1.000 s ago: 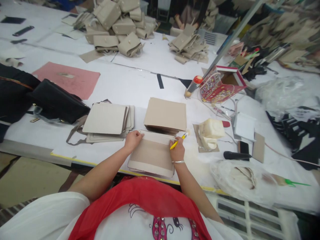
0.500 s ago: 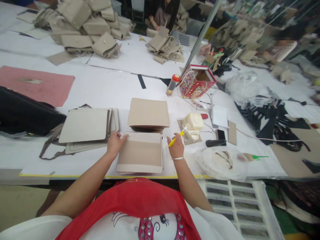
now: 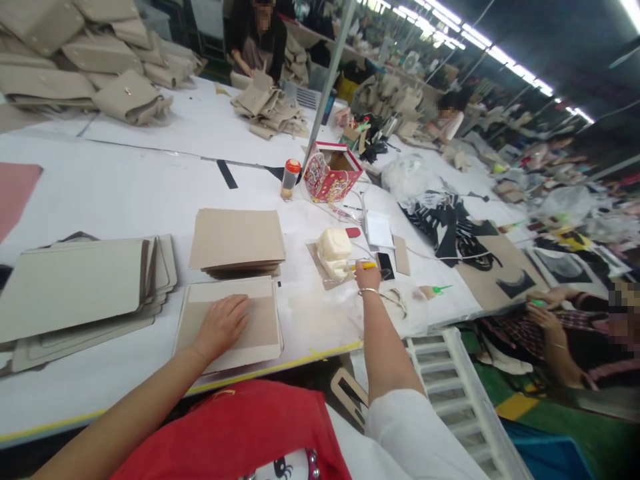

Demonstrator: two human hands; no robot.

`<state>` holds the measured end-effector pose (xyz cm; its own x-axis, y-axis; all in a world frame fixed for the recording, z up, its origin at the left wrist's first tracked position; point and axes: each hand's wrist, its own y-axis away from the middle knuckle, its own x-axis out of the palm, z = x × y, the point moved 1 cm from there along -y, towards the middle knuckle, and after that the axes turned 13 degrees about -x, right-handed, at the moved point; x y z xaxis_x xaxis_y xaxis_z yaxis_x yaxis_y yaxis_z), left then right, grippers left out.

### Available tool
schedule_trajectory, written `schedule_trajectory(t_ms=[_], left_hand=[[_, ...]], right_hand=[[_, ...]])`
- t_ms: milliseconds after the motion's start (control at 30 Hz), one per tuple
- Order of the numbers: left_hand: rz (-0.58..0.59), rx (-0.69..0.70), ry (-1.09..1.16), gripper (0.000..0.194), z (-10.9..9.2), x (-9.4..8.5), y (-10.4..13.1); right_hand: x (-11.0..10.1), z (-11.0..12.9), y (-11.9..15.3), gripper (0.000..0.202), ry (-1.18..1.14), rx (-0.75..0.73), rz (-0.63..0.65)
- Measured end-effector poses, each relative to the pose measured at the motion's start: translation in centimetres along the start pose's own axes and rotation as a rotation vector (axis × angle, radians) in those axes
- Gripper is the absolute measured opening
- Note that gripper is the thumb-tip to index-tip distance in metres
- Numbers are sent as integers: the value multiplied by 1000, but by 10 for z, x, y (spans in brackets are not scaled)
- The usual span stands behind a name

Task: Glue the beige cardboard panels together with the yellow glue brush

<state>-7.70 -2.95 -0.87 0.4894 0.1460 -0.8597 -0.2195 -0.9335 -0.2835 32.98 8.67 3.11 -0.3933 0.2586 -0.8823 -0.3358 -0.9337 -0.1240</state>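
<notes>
My left hand (image 3: 226, 323) lies flat, fingers stretched out, on a beige panel with a pale border (image 3: 260, 333), the top one of a small pile at the table's front edge. My right hand (image 3: 368, 277) is closed around a yellow-handled brush (image 3: 369, 265). The brush points left toward a cream-coloured, glue-crusted pot (image 3: 334, 245); its tip is too blurred to make out. Just behind the bordered panel is a stack of plain tan boards (image 3: 237, 237).
Larger grey-beige panels (image 3: 75, 283) are stacked at left. A phone (image 3: 385, 265), a green-nozzled bottle (image 3: 433, 291), a red-lidded jar (image 3: 291, 179) and a red patterned box (image 3: 333, 173) stand or lie around. Co-workers sit across the table and at right; a metal post (image 3: 330, 80) rises behind.
My view has swung right. My left hand has moved from the panel's left edge onto its middle. My right hand has carried the brush right, away from the panel, and now sits beside the pot.
</notes>
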Motion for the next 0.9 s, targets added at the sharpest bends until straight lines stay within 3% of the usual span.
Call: schedule_trajectory(t_ms=[167, 267, 433, 533, 600, 667, 733, 833, 900], left_hand=[[10, -78, -18, 29, 4, -5, 25], [-2, -109, -8, 30, 8, -9, 38], [-34, -182, -25, 32, 13, -20, 51], [-52, -244, -40, 33, 15, -30, 48], [-57, -276, -69, 36, 16, -35, 39], [-42, -291, -118, 42, 16, -35, 25], [8, -285, -171, 48, 14, -29, 10], [160, -250, -215, 56, 13, -16, -4], [243, -225, -222, 59, 17, -12, -4]], right_hand=[[31, 8, -21, 36, 111, 20, 181], [39, 12, -29, 33, 147, 25, 267], [20, 20, -40, 47, 161, 22, 312], [-2, 32, -34, 64, 153, -10, 174], [-8, 49, -17, 62, 101, -105, -48], [0, 75, 18, 50, 8, -297, -141], [22, 111, 67, 41, -80, -570, -76], [70, 163, 139, 43, -123, -1053, 161], [96, 179, 167, 51, -67, -1157, 272]])
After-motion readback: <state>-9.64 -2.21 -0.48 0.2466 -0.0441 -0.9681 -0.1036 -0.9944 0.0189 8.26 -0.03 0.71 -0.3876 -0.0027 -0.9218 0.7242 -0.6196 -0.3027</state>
